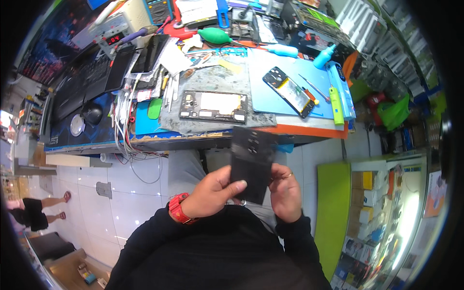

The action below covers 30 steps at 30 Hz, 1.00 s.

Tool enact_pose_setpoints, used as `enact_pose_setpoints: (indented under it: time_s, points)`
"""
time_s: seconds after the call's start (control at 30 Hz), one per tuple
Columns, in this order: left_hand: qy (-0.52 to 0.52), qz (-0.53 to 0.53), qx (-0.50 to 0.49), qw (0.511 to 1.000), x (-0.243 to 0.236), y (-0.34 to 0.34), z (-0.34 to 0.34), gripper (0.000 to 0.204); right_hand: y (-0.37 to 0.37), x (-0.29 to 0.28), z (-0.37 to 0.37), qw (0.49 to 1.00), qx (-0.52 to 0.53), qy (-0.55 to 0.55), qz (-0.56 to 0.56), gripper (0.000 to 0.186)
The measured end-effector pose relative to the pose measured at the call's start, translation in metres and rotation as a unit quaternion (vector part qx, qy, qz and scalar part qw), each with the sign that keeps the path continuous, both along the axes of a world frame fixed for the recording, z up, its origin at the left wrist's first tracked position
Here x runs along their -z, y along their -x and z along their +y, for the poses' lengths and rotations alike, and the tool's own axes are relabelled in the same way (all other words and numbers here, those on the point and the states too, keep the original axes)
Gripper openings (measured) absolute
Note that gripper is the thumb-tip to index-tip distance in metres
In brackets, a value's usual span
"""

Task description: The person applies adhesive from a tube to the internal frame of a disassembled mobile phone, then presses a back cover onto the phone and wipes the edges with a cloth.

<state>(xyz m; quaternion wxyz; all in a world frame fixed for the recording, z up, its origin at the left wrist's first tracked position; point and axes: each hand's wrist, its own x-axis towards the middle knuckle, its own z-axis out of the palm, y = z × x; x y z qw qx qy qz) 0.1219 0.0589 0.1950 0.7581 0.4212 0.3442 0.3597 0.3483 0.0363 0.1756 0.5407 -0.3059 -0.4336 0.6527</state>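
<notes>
A black phone back panel (251, 169) with camera openings at its upper end is held upright in front of my lap, slightly blurred. My left hand (217, 192) grips its lower left side with the thumb over the front, and my right hand (285, 193) has its fingers on the right edge. Just beyond, on the grey work mat (171, 116), lies an opened phone frame (212, 106). Right of it, another partly opened phone (282, 89) lies on a light blue mat (263, 106), beside a lime green tool (335, 105) and a thin screwdriver (314, 88).
The cluttered bench carries a power supply (113, 38), laptop (79, 82), mouse (91, 113), dark phones (120, 67), green air blower (214, 35), blue bottles (324, 55) and cables (126, 140). A lit display case (377, 212) stands right. Another person's legs (48, 208) appear at far left.
</notes>
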Motion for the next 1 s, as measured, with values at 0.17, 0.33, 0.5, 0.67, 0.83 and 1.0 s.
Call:
enact_pose_setpoints:
  time_s: [0.17,0.33,0.5,0.67,0.83,1.0]
  points:
    - [0.05,-0.04,0.176,0.982,0.004,0.003,-0.001,0.03,0.002,-0.014,0.014,0.985,-0.125,0.058,0.102,0.077]
    - [0.062,-0.093,0.15,0.982,0.022,0.002,0.0,0.029,0.01,-0.02,0.023,0.984,-0.159,0.057,0.052,0.079]
    - [0.059,-0.088,0.138,0.985,0.067,0.001,-0.004,0.027,0.024,-0.054,0.059,0.997,-0.069,-0.007,-0.029,0.07]
    - [-0.188,0.271,0.108,0.938,0.142,0.043,-0.014,0.026,0.042,-0.103,0.15,0.718,-0.079,-0.416,-0.552,0.058]
    - [-0.318,0.513,-0.002,0.798,0.202,0.098,-0.029,0.025,0.086,-0.095,0.199,0.598,-0.132,-0.484,-0.625,0.05]
    - [-0.327,0.493,-0.007,0.806,0.208,0.107,-0.034,0.023,0.106,-0.083,0.216,0.578,-0.153,-0.496,-0.63,0.049]
